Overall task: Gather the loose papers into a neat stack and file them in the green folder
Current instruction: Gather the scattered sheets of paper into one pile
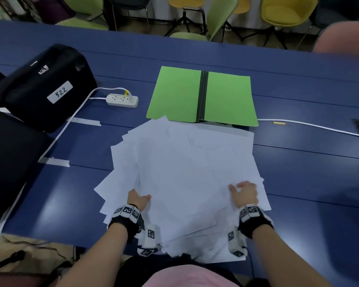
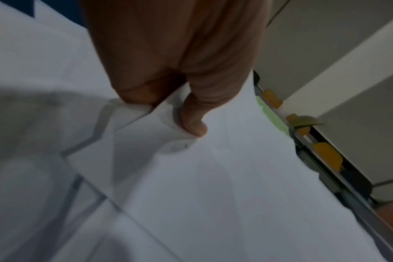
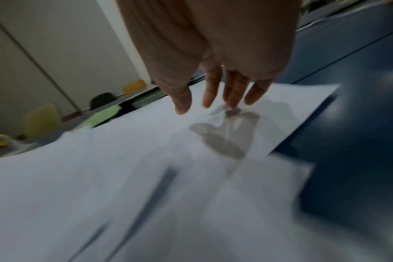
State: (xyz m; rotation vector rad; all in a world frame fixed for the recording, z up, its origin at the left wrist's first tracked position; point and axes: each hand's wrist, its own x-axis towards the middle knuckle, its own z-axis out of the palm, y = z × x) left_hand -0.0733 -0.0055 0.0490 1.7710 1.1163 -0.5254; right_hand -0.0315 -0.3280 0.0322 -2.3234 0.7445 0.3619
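Note:
A loose heap of white papers (image 1: 187,175) lies fanned out on the blue table, reaching over the near edge. Behind it the green folder (image 1: 203,96) lies open and flat, with a dark spine down its middle. My left hand (image 1: 138,198) grips the left edge of the upper sheets: its thumb (image 2: 192,122) lies on top and the fingers go underneath. My right hand (image 1: 245,192) hovers over the right side of the papers (image 3: 146,159) with its fingers (image 3: 232,94) straight and spread, their tips near the top sheet.
A black bag (image 1: 44,88) with a label stands at the left, a white power strip (image 1: 122,100) and its cable beside it. Another white cable (image 1: 311,125) runs right of the folder. Chairs stand beyond the blue table (image 1: 311,172).

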